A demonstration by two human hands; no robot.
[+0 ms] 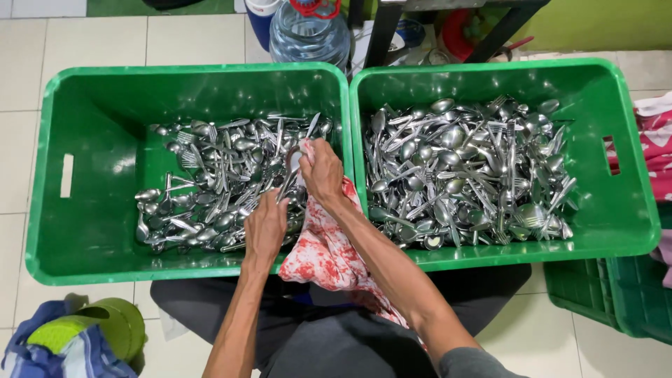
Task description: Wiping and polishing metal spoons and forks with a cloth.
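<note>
Two green plastic crates stand side by side on the tiled floor. The left crate (84, 210) holds a heap of steel spoons and forks (210, 182); the right crate (616, 210) holds a bigger heap of cutlery (469, 168). My left hand (266, 227) grips the handle of a spoon (288, 171) over the left crate. My right hand (320, 170) pinches a red-and-white patterned cloth (325, 255) around the spoon's upper end. The cloth hangs down over the crate's front rim onto my lap.
A large clear water bottle (309, 31) stands behind the crates, next to black table legs (378, 31). A green and blue bundle (77, 339) lies at the lower left. Another green crate (609, 294) sits at the lower right, with pink fabric (654, 140) at the right edge.
</note>
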